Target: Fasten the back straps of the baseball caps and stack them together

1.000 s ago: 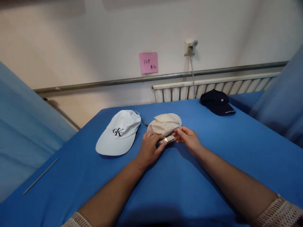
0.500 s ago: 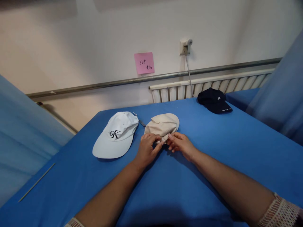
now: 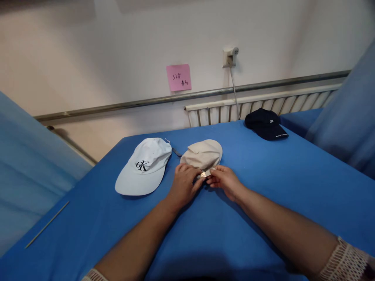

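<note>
A beige cap [image 3: 202,154] lies on the blue-covered table, its brim pointing away and its back strap toward me. At the strap's shiny metal buckle [image 3: 203,175], my left hand [image 3: 185,182] pinches with thumb and fingers. My right hand [image 3: 225,180] grips the strap [image 3: 208,172] just right of the buckle, between thumb and forefinger. To the left rests a white cap [image 3: 145,166] with black letters on its front, a dark strap end sticking out behind it. Farther off at the right lies a black cap [image 3: 266,124], out of reach of both hands.
The blue table cover [image 3: 263,187] spreads around the caps. A thin stick [image 3: 47,224] lies near the left edge. Behind stand a metal rail [image 3: 140,103], a radiator [image 3: 215,114], and a plugged socket [image 3: 229,57]. Blue curtains [image 3: 32,175] hang on both sides.
The metal buckle now shows brightly between my hands, and the strap has tilted slightly. Both hands stay at the back of the beige cap. The other caps lie unmoved.
</note>
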`<state>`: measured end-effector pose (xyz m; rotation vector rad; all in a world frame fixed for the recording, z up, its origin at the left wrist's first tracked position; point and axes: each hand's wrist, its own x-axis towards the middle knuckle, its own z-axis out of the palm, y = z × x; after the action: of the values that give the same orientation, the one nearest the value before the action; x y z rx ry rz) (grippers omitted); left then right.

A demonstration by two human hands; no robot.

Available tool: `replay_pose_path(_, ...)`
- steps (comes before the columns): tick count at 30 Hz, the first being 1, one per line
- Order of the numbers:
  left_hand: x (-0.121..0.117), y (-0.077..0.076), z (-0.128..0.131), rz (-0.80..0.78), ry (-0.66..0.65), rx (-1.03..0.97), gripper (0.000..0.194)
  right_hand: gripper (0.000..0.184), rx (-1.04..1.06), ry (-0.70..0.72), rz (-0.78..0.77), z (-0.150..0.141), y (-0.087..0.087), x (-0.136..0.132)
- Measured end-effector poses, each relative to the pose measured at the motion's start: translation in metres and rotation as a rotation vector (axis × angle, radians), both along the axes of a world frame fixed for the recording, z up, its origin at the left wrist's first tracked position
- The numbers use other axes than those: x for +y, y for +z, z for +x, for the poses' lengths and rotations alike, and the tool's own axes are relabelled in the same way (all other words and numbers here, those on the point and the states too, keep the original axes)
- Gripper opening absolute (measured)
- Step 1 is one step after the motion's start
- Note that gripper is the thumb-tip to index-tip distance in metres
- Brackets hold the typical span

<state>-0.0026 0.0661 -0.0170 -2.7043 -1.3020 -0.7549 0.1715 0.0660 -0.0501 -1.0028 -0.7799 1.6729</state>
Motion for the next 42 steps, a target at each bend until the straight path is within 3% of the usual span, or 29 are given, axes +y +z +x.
replay_pose_path(5,0.001,0.0,-0.003,0.015,0.018,-0.099,0.018,0.039,0.147,0.204,-0.24,0.003,-0.001,-0.004)
replay_pose_path(7,0.001,0.0,-0.004,0.011,0.017,-0.132,0.017,0.035,0.294,0.264,-0.243,0.002,-0.001,-0.007)
replay_pose_path(10,0.002,-0.001,-0.005,0.01,0.022,-0.15,0.017,0.021,0.437,0.209,-0.11,-0.001,0.0,-0.01)
replay_pose_path(16,0.001,-0.005,-0.002,-0.022,0.033,-0.164,0.016,0.029,0.362,0.06,0.046,-0.005,0.001,-0.009)
replay_pose_path(29,-0.002,-0.006,0.001,-0.077,0.04,-0.178,0.014,0.034,0.135,0.002,0.047,-0.009,-0.004,-0.011)
replay_pose_path(42,-0.004,-0.006,0.003,-0.093,0.159,-0.226,0.019,0.03,0.165,-0.027,0.041,-0.01,-0.006,-0.008)
